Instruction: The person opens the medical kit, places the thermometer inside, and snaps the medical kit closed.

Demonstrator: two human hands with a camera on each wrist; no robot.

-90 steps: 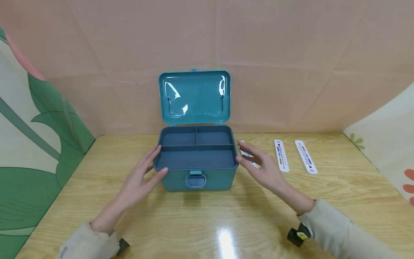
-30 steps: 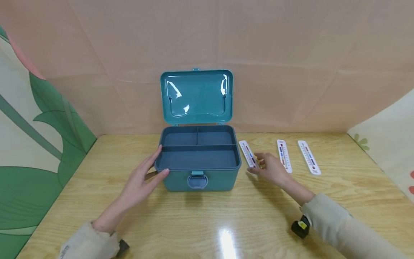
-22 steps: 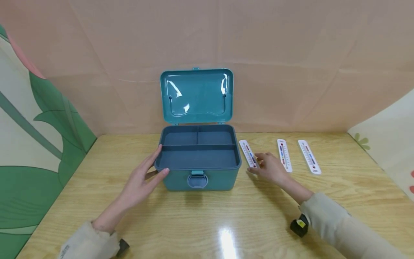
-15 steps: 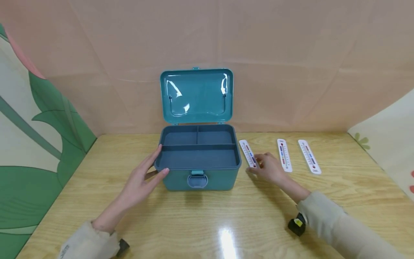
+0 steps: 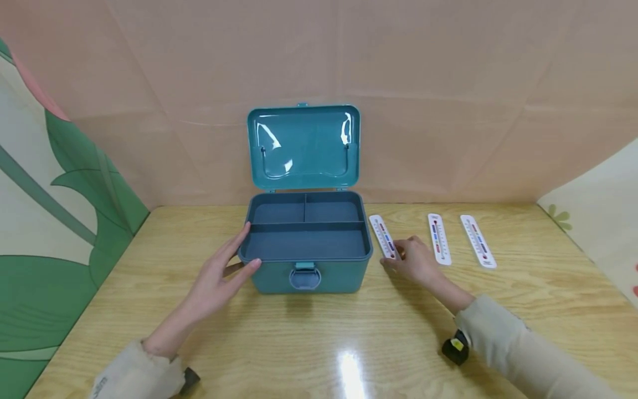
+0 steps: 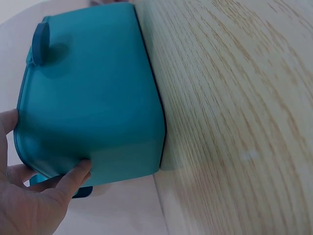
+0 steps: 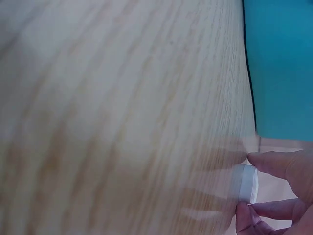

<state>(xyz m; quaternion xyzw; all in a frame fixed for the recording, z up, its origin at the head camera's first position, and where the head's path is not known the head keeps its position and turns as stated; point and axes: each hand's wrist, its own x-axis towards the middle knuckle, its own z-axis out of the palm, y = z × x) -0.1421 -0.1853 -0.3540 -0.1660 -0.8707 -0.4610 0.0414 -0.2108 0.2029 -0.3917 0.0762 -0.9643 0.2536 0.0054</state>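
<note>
A teal storage box (image 5: 319,277) stands on the table with its lid (image 5: 304,149) raised and its divided tray (image 5: 306,244) showing. My left hand (image 5: 216,282) rests at the box's front left corner, fingers mostly straight along the side and thumb on the front rim. To the right of the box lies a white strip thermometer (image 5: 382,235) with coloured markings. My right hand (image 5: 416,263) pinches its near end between thumb and fingers. In the right wrist view, fingertips sit on both edges of the thermometer (image 7: 246,183), close to the tabletop.
Two more white thermometers, a middle one (image 5: 439,238) and a right one (image 5: 477,241), lie farther right on the wooden table (image 5: 279,349). A pinkish cloth backdrop (image 5: 423,100) rises behind the lid. Patterned panels stand left and right.
My right hand has left the box's right rim and moved down to the nearest thermometer, where its fingers have closed on the near end. The left hand stays at its corner.
</note>
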